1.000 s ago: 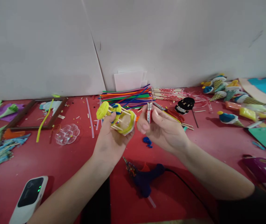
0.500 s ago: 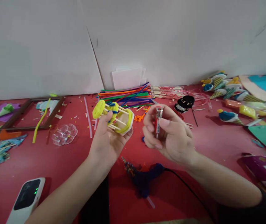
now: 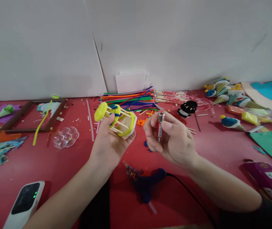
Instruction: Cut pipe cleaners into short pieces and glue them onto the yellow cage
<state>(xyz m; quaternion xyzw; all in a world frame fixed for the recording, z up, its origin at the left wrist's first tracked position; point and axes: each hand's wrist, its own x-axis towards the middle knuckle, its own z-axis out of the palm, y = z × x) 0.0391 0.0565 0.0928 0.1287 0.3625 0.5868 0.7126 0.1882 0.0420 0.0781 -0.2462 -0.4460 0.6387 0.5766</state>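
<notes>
My left hand [image 3: 109, 143] grips a small craft model [image 3: 124, 122] made of pale sticks, yellow fuzzy rings with blue bits, and a white base. The model lies tilted, its round yellow end toward the left, and my thumb presses on its middle. In my right hand [image 3: 174, 136] is a red lighter [image 3: 160, 127] with a metal top, held upright between thumb and fingers, apart from the model. On the table beneath both hands lies a blue glue gun [image 3: 147, 184], a clear glue stick poking out of its back end.
Pipe cleaners [image 3: 128, 100] of several colours lie by the wall. A wooden frame [image 3: 27, 129] and a clear palette [image 3: 65, 137] sit left, near a white device [image 3: 25, 203]. Right are a black fuzzy piece [image 3: 187, 108], small cone figures [image 3: 231, 122] and a purple device [image 3: 267, 181].
My right hand has shifted slightly left with the lighter. My left hand and the model have stayed almost still. The view has moved a little.
</notes>
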